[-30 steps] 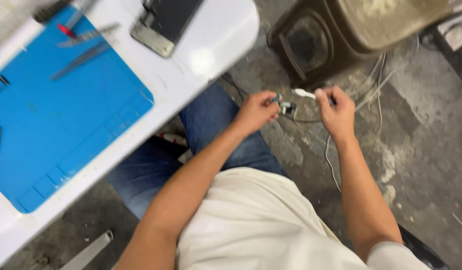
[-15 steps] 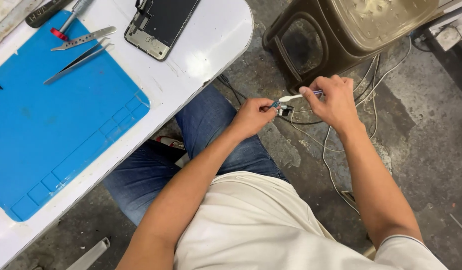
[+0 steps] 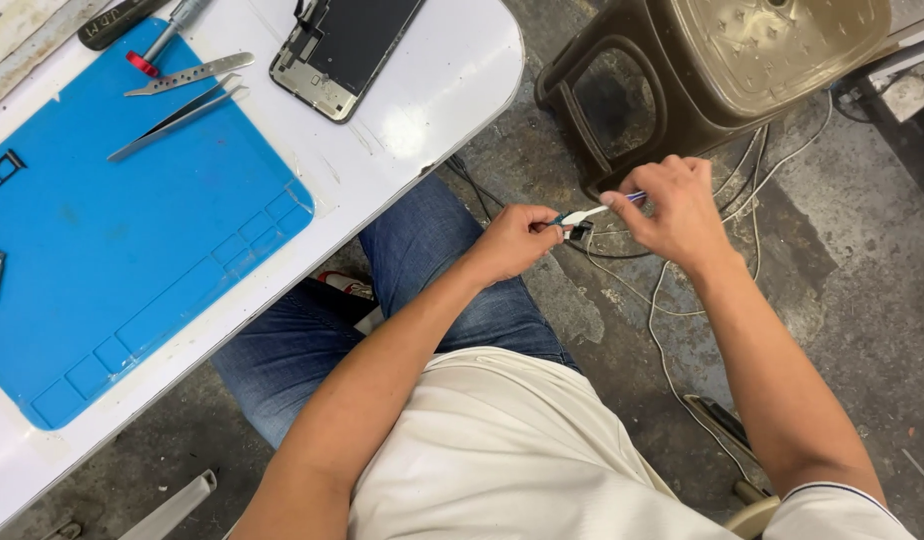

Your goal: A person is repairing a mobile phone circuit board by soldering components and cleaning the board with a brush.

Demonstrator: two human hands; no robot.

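White table (image 3: pixel 452 70) with blue mat (image 3: pixel 132 260) was set aside, tweezers (image 3: pixel 177 118) and phone screen (image 3: pixel 347 40) parked there. Beside the stool (image 3: pixel 722 70), a small part (image 3: pixel 579 231) was pinched by left hand (image 3: pixel 512 240), steadied for the brush (image 3: pixel 592 212) gripped in right hand (image 3: pixel 677 210).

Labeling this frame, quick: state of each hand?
Left hand: closed, pinching a small dark part.
Right hand: closed on a thin white tool whose tip meets that part.

Dark rectangular phone screen (image 3: pixel 350 42) on the white table (image 3: pixel 452 70)
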